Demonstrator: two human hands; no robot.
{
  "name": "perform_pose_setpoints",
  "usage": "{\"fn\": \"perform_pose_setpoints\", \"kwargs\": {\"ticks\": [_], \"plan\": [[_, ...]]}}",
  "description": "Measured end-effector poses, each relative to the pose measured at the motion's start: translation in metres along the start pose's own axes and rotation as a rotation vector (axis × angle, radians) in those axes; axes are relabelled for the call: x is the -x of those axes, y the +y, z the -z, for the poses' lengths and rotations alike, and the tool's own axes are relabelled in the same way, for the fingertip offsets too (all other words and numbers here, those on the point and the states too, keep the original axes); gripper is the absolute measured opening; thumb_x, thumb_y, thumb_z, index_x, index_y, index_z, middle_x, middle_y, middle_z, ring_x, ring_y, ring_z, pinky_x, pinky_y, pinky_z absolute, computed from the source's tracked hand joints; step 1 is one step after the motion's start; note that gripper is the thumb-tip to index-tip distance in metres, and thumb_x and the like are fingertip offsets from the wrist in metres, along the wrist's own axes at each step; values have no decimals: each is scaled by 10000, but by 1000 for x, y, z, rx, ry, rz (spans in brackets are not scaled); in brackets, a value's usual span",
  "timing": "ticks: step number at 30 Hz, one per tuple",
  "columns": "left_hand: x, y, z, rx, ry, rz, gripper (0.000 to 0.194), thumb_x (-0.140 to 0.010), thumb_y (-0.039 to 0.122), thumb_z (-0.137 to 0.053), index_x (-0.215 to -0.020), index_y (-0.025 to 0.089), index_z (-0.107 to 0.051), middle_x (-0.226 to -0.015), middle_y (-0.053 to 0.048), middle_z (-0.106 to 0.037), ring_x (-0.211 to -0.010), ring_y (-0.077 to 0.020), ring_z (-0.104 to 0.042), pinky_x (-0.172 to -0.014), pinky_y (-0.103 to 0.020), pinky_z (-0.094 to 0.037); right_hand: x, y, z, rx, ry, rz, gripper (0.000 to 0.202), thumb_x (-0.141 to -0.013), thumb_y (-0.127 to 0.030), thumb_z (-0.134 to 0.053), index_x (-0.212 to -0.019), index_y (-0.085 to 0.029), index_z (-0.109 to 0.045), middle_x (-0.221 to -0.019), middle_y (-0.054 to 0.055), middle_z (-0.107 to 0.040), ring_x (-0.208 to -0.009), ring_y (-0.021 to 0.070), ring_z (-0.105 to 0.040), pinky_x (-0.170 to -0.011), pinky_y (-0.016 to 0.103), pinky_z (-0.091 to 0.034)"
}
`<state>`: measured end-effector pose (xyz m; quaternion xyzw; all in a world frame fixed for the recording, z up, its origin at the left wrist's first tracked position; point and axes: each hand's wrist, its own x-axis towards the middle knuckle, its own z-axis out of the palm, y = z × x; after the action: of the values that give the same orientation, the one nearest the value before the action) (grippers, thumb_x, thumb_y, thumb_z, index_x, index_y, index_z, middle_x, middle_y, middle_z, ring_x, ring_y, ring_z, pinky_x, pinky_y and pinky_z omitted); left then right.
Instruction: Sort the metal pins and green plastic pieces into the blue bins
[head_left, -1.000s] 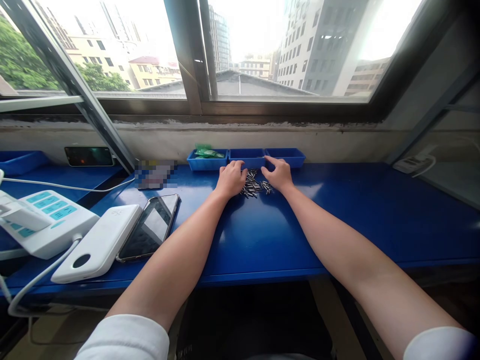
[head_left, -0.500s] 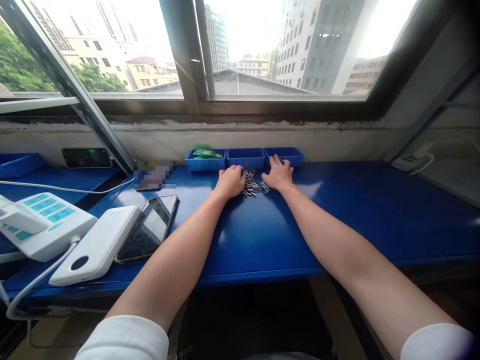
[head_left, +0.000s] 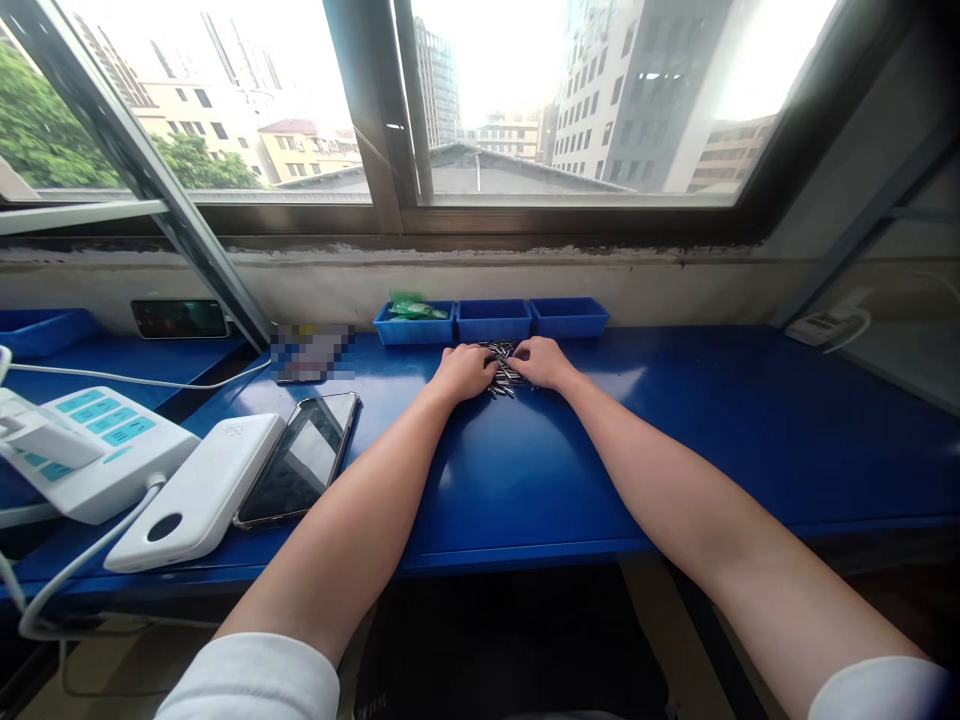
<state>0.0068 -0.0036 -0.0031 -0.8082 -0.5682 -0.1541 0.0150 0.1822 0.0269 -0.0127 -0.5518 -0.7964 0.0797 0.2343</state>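
A pile of small, thin metal pieces (head_left: 504, 386), silver and dark, lies on the blue tabletop between my hands. They look like short pins or screws, too small to tell which. My left hand (head_left: 466, 372) rests at the pile's left side, its fingers curled in and the thumb close to them. On the opposite side, my right hand (head_left: 543, 363) reaches in with thumb and fingertips drawn together among the pieces. What either hand grips is hidden. Just behind stand a left blue bin (head_left: 414, 331) with green plastic bags (head_left: 409, 306), a middle blue bin (head_left: 493, 321) and a right blue bin (head_left: 570, 320).
To the left lie a dark-screened phone (head_left: 304, 458), a white power bank (head_left: 199, 490) and a white power strip (head_left: 97, 450) with cables. Another phone (head_left: 180, 319) leans by the wall. A metal shelf post (head_left: 206, 265) slants up there. The table's front edge (head_left: 525, 558) is near me.
My right hand has come back from the front of the right bin to the pile, its spread fingers now drawn together. My left hand has stayed by the pile, shifting slightly.
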Motion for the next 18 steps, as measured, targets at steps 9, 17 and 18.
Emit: {"fn": "perform_pose_setpoints", "kwargs": {"ticks": [9, 17, 18], "plan": [[0, -1, 0, 14, 12, -23, 343, -894, 387, -416, -1009, 283, -721, -1105, -47, -711, -1068, -273, -596, -913, -402, -389, 3, -3, 2, -20, -28, 54, 191, -839, -310, -592, -783, -170, -710, -926, 81, -723, -847, 189, -643, -729, 253, -444], [0, 2, 2, -10, -15, -5, 340, -899, 393, -405, -974, 263, -711, -1099, -48, -710, -1069, -267, -591, -916, -391, -387, 2, -5, 3, 47, -70, 74, 174, -811, -314, -602, -813, -176, -708, -930, 86, -715, -865, 201, -642, -735, 252, -445], [0, 1, 2, -10, -11, -7, 340, -900, 394, -404, -976, 265, -709, -1101, -47, -709, -1071, -267, -590, -917, -391, -386, 2, -5, 3, 54, -76, 72, 176, -818, -310, -593, -809, -177, -707, -930, 89, -713, -864, 205, -643, -736, 257, -445]]}}
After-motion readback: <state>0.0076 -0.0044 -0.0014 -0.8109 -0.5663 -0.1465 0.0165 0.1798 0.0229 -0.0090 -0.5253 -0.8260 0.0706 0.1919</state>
